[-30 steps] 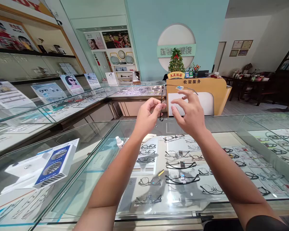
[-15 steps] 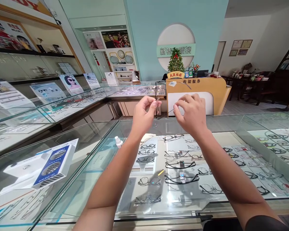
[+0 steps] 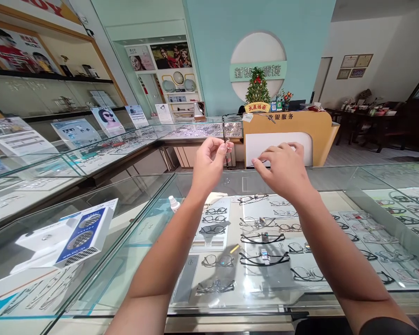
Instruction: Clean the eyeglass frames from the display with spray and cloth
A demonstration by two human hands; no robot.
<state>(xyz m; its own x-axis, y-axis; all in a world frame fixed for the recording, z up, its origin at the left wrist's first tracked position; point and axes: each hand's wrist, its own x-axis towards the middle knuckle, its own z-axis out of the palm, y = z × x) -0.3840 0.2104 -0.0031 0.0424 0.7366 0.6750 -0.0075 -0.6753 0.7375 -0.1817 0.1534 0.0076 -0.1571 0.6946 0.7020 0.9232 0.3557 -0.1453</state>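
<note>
My left hand (image 3: 209, 163) is closed in a pinch on a pair of dark-rimmed eyeglasses (image 3: 225, 128), raised above the glass display case. The frame stands on edge, seen almost side-on, and the fingers hide its middle. To its right, my right hand (image 3: 284, 170) is held palm-down with thumb and fingers apart, close to the temple arms. Whether it touches a temple tip is hard to see. Under both hands, inside the case, lie rows of eyeglasses, among them a black pair with a tag (image 3: 264, 257).
The glass display case (image 3: 244, 298) spans the front. A blue and white box (image 3: 85, 235) sits at the left. A small white bottle (image 3: 173, 203) and a yellow strip (image 3: 234, 248) are near my left forearm. Beyond stands a wooden cashier counter (image 3: 325, 135).
My right hand has spread its thumb and fingers and drawn slightly right, away from the temple. My left hand keeps its hold on the eyeglasses. The view has shifted slightly.
</note>
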